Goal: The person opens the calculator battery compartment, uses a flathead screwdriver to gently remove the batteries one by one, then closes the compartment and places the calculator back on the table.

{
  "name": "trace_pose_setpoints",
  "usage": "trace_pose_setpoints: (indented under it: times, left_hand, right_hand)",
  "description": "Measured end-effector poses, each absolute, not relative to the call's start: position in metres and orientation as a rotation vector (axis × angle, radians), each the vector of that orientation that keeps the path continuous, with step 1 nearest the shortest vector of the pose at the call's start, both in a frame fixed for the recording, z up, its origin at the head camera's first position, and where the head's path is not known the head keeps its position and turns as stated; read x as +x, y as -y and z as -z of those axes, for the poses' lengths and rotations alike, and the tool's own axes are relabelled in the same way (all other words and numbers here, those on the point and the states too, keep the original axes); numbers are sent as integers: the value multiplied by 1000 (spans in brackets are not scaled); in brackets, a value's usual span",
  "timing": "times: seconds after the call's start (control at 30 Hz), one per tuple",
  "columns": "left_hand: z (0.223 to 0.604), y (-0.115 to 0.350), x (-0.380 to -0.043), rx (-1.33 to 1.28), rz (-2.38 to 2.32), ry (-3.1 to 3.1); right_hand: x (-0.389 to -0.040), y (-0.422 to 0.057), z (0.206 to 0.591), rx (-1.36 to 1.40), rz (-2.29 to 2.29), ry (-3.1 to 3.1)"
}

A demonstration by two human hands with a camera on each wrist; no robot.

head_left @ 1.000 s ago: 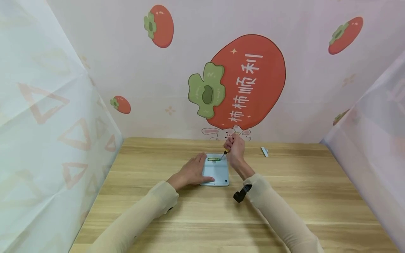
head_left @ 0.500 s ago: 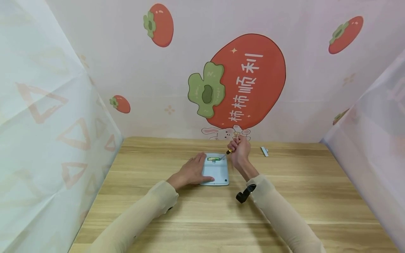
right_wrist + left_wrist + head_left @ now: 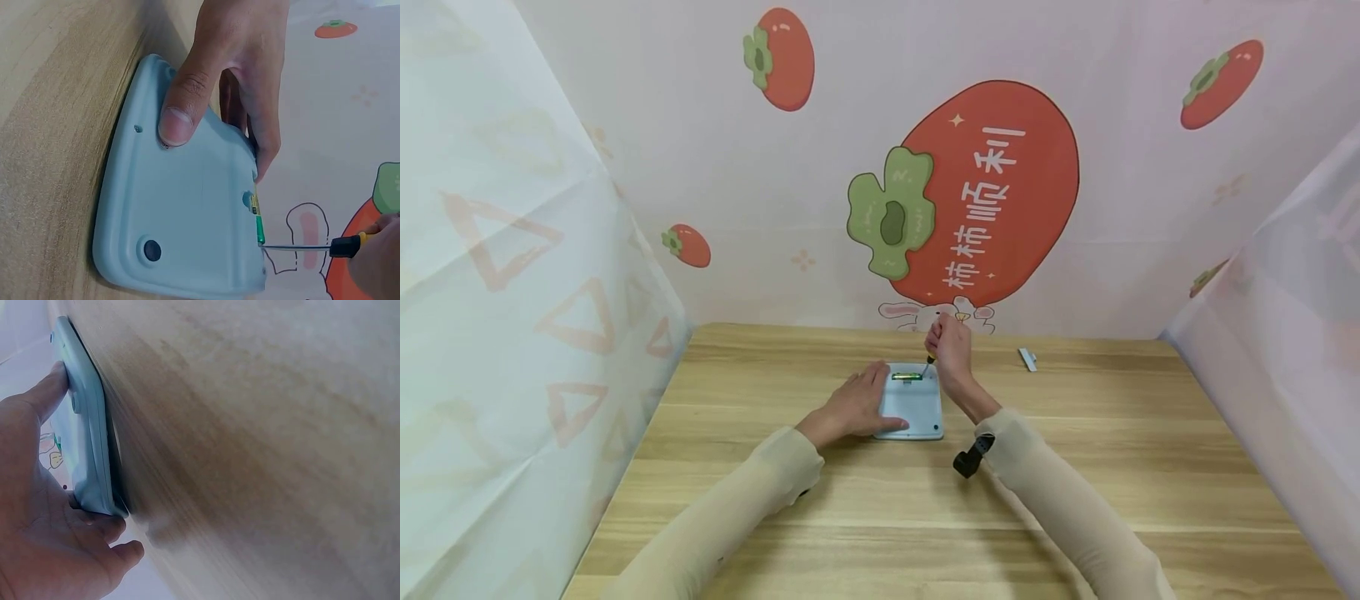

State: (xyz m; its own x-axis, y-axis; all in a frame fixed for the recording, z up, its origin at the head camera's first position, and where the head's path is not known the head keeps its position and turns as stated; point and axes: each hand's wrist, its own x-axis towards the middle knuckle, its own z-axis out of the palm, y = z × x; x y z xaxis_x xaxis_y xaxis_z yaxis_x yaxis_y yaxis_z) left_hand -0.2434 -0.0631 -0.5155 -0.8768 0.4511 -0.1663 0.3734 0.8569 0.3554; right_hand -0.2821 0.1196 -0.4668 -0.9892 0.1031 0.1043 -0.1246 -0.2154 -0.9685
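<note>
A light-blue plastic device (image 3: pixel 913 412), shaped like a desk calculator, lies back side up on the wooden table. Its battery slot is uncovered, and a green battery (image 3: pixel 260 226) sits inside. My left hand (image 3: pixel 854 404) grips the device's left side, thumb (image 3: pixel 178 125) on the back and the other fingers at the far edge and side. In my right hand (image 3: pixel 953 354) is a screwdriver (image 3: pixel 300 248) with a black and yellow handle, mostly hidden by the fist. Its metal tip is right at one end of the battery, the right end in the head view.
A small light-blue battery cover (image 3: pixel 1027 360) lies on the table (image 3: pixel 1075 467) right of the device. Behind the table stands a wall sheet (image 3: pixel 737 167) printed with persimmons. A black strap (image 3: pixel 973 457) hangs at the right wrist.
My right hand swung right, tilting the screwdriver, then came back left with it more upright. The tip stayed near the battery's right end. My left hand and the device kept their place.
</note>
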Motion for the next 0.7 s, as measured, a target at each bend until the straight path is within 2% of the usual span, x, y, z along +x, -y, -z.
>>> trace_pose_setpoints:
  times: [0.2, 0.7]
  left_hand:
    - [512, 63, -243, 623, -451, -2790]
    - [511, 63, -242, 616, -459, -2790]
  right_hand:
    - [-285, -118, 466, 12, -2274, 1970]
    - [-300, -135, 475, -292, -2742, 1102]
